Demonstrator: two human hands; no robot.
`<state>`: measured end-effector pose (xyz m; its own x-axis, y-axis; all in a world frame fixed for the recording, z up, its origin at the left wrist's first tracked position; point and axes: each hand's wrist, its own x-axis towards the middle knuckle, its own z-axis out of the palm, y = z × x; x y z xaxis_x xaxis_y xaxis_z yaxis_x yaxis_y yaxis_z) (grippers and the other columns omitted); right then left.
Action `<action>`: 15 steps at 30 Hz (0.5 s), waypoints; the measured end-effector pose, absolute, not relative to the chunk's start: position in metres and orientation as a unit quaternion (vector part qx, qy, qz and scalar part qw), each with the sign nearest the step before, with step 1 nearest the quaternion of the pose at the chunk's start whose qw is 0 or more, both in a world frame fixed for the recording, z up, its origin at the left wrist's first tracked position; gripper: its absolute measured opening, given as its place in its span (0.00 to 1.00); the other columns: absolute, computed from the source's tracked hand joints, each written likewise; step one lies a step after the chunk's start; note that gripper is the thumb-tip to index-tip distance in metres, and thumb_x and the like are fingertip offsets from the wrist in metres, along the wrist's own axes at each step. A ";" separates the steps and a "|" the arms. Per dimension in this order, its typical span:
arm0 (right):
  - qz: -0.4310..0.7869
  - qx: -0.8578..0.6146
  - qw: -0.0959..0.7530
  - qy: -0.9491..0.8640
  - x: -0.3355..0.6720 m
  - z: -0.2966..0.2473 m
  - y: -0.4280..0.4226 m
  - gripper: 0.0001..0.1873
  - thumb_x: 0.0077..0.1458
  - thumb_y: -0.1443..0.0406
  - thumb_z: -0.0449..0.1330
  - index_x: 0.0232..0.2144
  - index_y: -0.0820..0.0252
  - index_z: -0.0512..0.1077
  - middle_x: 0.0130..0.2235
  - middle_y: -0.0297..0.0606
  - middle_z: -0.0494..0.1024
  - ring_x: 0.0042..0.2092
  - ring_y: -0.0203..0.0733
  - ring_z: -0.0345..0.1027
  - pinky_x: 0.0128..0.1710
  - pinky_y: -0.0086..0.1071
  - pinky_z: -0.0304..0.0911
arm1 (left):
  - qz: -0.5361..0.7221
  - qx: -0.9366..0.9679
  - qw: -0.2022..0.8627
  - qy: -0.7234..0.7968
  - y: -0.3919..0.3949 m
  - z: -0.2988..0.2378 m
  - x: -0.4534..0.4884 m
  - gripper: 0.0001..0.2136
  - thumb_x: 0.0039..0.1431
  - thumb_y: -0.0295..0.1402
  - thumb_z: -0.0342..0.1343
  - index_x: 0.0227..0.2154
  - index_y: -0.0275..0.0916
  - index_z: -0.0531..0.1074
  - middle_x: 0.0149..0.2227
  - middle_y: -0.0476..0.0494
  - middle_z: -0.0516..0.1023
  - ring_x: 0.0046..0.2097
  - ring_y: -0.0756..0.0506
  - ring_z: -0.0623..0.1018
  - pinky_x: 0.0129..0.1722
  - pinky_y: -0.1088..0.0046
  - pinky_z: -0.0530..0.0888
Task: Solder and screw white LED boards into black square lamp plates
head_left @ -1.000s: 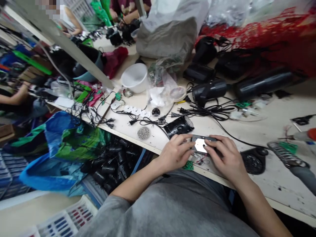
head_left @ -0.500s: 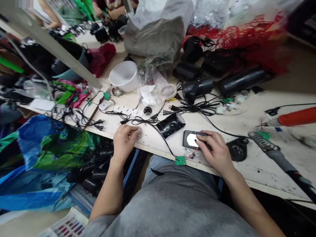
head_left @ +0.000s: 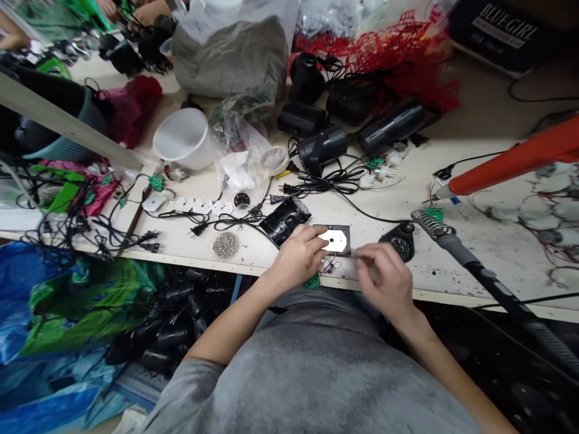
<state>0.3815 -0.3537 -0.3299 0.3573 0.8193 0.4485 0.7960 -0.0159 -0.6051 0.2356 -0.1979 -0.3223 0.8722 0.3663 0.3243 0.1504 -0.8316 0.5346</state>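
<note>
My left hand (head_left: 296, 256) rests its fingertips on the left edge of a dark square plate (head_left: 332, 240) with a shiny white centre and a small hole. My right hand (head_left: 383, 280) is blurred just right of the plate, its fingers pinched together near a thin, unclear item. Below the plate lie a small green circuit board (head_left: 311, 281) and thin red wires (head_left: 330, 264), partly hidden by my left hand. A black plastic housing (head_left: 284, 220) sits against my left fingers.
A soldering iron (head_left: 479, 259) lies at right with a coiled tip guard, under an orange heat gun (head_left: 511, 160). Black cables, a dish of metal beads (head_left: 225, 245), black dryer-like devices (head_left: 322, 147) and a white bowl (head_left: 183, 138) crowd the bench.
My left hand has moved from the bead dish back onto the plate. My right hand has lifted off the plate to the right. The view has shifted, and the bench sits higher in the frame.
</note>
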 end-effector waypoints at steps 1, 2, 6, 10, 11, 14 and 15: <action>0.027 -0.709 0.411 -0.573 0.375 -0.329 -0.358 0.10 0.61 0.71 0.56 0.43 0.54 0.70 0.39 0.40 0.76 0.41 0.46 0.73 0.39 0.41 0.74 | 0.212 0.932 0.258 0.138 -0.197 -0.322 0.235 0.03 0.64 0.27 0.59 0.39 0.37 0.77 0.49 0.37 0.80 0.49 0.41 0.77 0.50 0.57 0.77; 0.043 -0.704 0.406 -0.581 0.369 -0.330 -0.361 0.10 0.61 0.71 0.57 0.44 0.54 0.69 0.38 0.39 0.77 0.40 0.46 0.73 0.39 0.41 0.73 | 0.214 0.931 0.261 0.139 -0.196 -0.322 0.235 0.03 0.64 0.27 0.59 0.38 0.37 0.77 0.49 0.37 0.80 0.49 0.41 0.77 0.50 0.57 0.77; 0.065 -0.706 0.393 -0.585 0.347 -0.344 -0.356 0.12 0.62 0.65 0.60 0.48 0.54 0.67 0.40 0.41 0.79 0.41 0.51 0.73 0.39 0.45 0.72 | 0.212 0.929 0.265 0.148 -0.195 -0.322 0.234 0.03 0.63 0.27 0.59 0.37 0.37 0.78 0.49 0.38 0.79 0.49 0.41 0.77 0.50 0.56 0.77; 0.063 -0.720 0.408 -0.558 0.348 -0.351 -0.353 0.11 0.63 0.61 0.60 0.47 0.55 0.67 0.38 0.41 0.78 0.39 0.50 0.75 0.36 0.44 0.73 | 0.216 0.927 0.269 0.149 -0.194 -0.323 0.235 0.03 0.63 0.28 0.60 0.37 0.37 0.78 0.48 0.38 0.80 0.49 0.41 0.77 0.50 0.56 0.77; 0.074 -0.723 0.408 -0.552 0.352 -0.349 -0.355 0.12 0.63 0.60 0.60 0.47 0.55 0.66 0.39 0.41 0.79 0.38 0.49 0.76 0.36 0.43 0.74 | 0.220 0.926 0.271 0.145 -0.194 -0.324 0.235 0.03 0.63 0.28 0.60 0.37 0.37 0.78 0.48 0.38 0.80 0.49 0.41 0.77 0.50 0.56 0.77; 0.118 -0.729 0.401 -0.542 0.369 -0.336 -0.367 0.09 0.64 0.58 0.60 0.44 0.54 0.68 0.37 0.38 0.78 0.35 0.44 0.77 0.33 0.38 0.74 | 0.237 0.924 0.271 0.130 -0.192 -0.326 0.235 0.03 0.63 0.29 0.61 0.37 0.36 0.78 0.48 0.37 0.80 0.48 0.41 0.77 0.49 0.57 0.78; 0.126 -0.728 0.398 -0.543 0.375 -0.331 -0.370 0.07 0.64 0.59 0.60 0.42 0.54 0.69 0.37 0.37 0.78 0.34 0.43 0.77 0.33 0.36 0.74 | 0.243 0.923 0.269 0.126 -0.192 -0.327 0.235 0.03 0.63 0.29 0.61 0.37 0.36 0.78 0.47 0.37 0.80 0.48 0.41 0.77 0.48 0.58 0.78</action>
<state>0.3748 -0.3705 -0.3307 0.3775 0.8921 0.2485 0.6911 -0.0928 -0.7167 0.2347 -0.1920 -0.3266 0.8498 0.3641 0.3810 0.1027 -0.8234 0.5580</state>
